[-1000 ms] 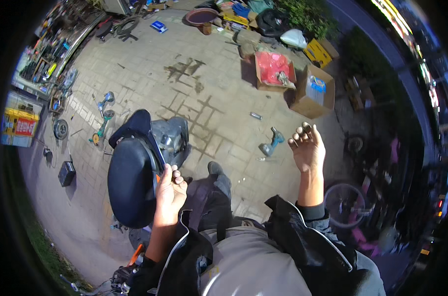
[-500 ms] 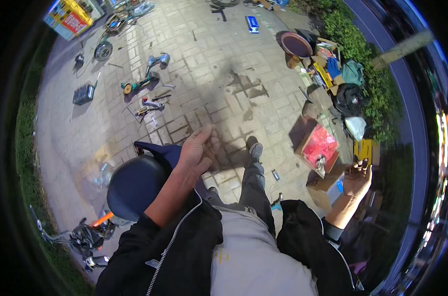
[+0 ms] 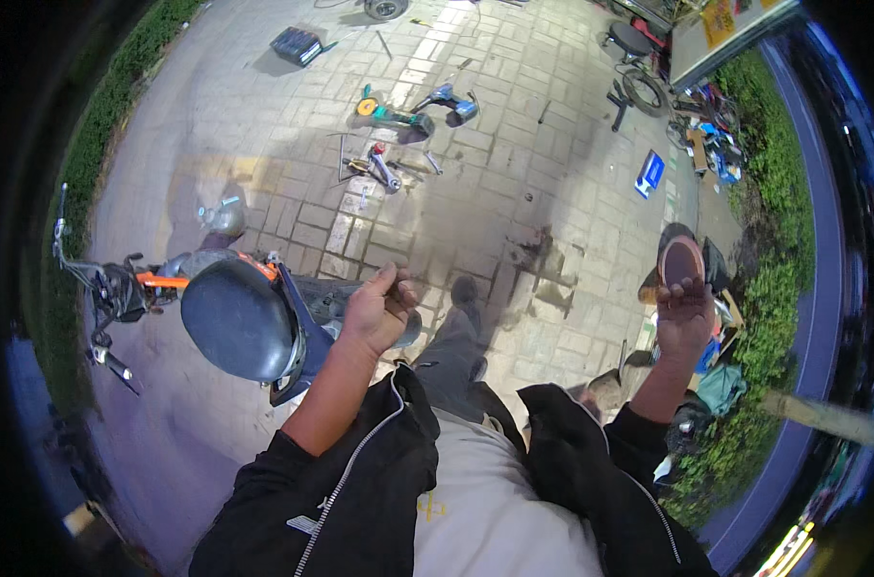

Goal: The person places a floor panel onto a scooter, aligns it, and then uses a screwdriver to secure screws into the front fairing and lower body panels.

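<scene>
My left hand (image 3: 379,310) is raised beside a parked two-wheeler with a dark padded seat (image 3: 240,315). Its thumb and forefinger are pinched and the other fingers curl in; anything between them is too small to make out. On the right, my right hand (image 3: 685,322) is held up with loosely bent fingers apart and nothing visible in it. Past its fingertips, lower on the ground, stands a round reddish-brown basin (image 3: 684,258). My dark shoe (image 3: 465,290) is on the paving between the hands.
On the paving ahead lie a blue cordless power tool (image 3: 447,102), a green angle grinder (image 3: 394,117) and several hand tools (image 3: 381,168). A black case (image 3: 298,45) is farther left, a blue box (image 3: 650,173) farther right. Handlebars (image 3: 105,279) stand at left, a hedge (image 3: 783,231) at right.
My view has turned, so the tools and the basin sit elsewhere in it. My right hand has gone from beside the cardboard boxes to before the basin, its fingers more bent. My left stays pinched.
</scene>
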`<control>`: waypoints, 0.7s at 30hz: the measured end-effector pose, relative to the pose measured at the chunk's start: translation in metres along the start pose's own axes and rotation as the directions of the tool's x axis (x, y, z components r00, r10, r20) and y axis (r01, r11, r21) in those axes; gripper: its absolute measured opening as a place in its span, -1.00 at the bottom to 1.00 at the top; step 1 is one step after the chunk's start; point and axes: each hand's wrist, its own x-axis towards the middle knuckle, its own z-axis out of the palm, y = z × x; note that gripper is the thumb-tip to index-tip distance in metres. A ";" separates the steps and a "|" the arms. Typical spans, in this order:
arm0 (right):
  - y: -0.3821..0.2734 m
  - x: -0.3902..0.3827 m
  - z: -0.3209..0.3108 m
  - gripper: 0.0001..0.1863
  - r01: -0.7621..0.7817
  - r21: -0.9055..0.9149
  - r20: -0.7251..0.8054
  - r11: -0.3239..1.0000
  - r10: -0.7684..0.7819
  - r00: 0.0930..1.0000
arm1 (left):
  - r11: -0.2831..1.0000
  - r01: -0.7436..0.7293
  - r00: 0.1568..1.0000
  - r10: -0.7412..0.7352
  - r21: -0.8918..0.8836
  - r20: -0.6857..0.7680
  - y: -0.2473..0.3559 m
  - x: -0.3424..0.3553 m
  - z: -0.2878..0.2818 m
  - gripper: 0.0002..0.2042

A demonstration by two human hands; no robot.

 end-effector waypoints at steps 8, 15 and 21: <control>0.063 0.188 0.135 -0.76 -0.179 -0.166 0.061 0.970 0.191 0.980 | 0.955 -0.149 0.988 0.136 -0.256 -0.068 0.052 0.124 0.054 -0.91; 0.136 0.291 0.261 -0.79 -0.252 -0.269 0.162 0.929 0.302 0.939 | 0.876 -0.238 0.967 0.254 -0.419 -0.018 0.140 0.181 0.072 -0.81; 0.231 0.348 0.382 -0.85 -0.337 -0.390 0.216 0.857 0.441 0.871 | 0.701 -0.464 0.885 0.336 -0.542 -0.322 0.205 0.194 0.038 -0.82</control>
